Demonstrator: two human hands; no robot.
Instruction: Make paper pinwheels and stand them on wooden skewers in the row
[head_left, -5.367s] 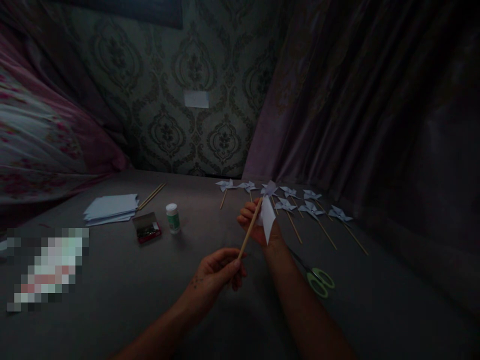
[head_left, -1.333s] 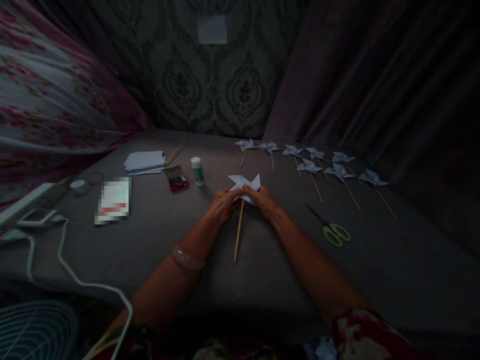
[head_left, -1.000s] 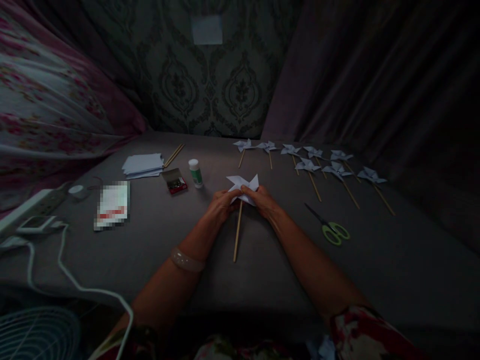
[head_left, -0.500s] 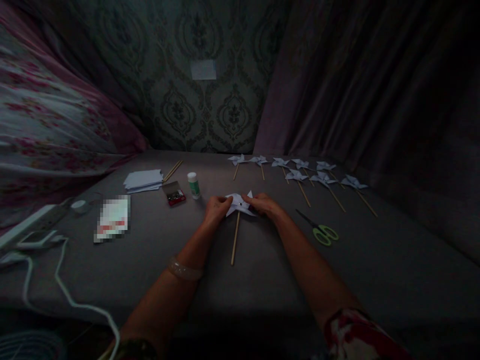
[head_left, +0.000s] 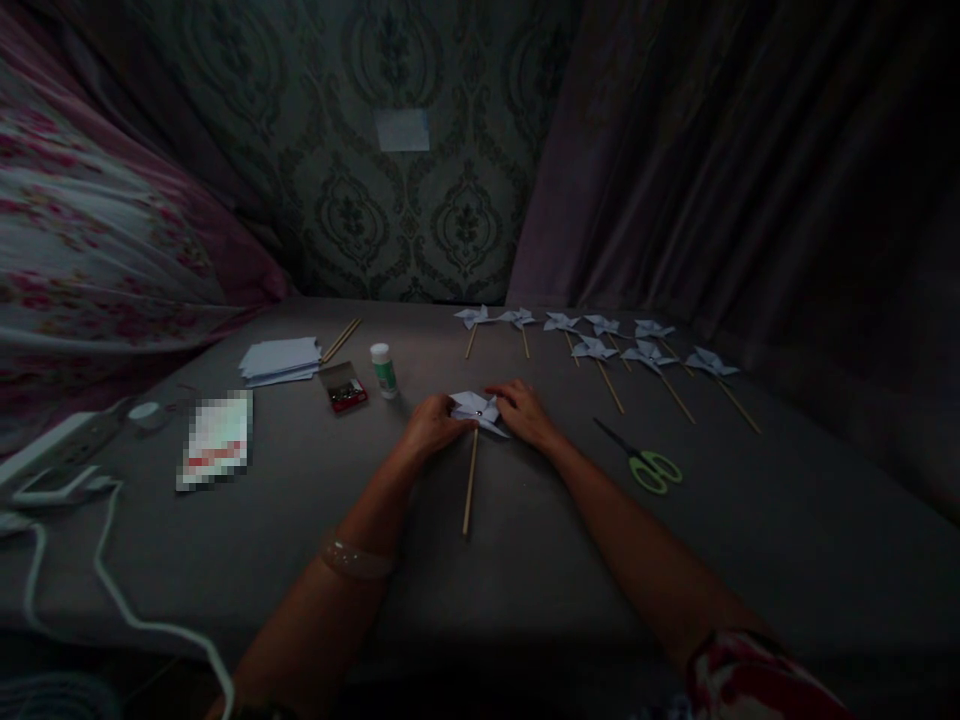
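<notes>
A white paper pinwheel [head_left: 472, 402] with a shiny pin at its centre lies in front of me, its wooden stick [head_left: 470, 485] pointing toward me. On its left side my left hand [head_left: 435, 425] is closed on the paper blades, thumb at the near edge. My right hand [head_left: 521, 410] grips the right blade between thumb and bent fingers. Green-handled scissors [head_left: 651, 468] lie to the right of my right hand. Beyond my left hand stand a glue stick [head_left: 383, 370] and an open red box of pins [head_left: 346, 392].
Several finished pinwheels [head_left: 649, 355] lie at the back right. At the back left are a stack of white paper [head_left: 280, 362] and some wooden sticks [head_left: 341, 341]. A power strip [head_left: 60, 445] with a white cable [head_left: 124, 600] runs along the left edge, near a blurred packet [head_left: 217, 440].
Both hands have shifted their hold on the pinwheel's blades; the left thumb has moved down to the near edge. A blade that stuck up at the right is now lower. The view has moved slightly.
</notes>
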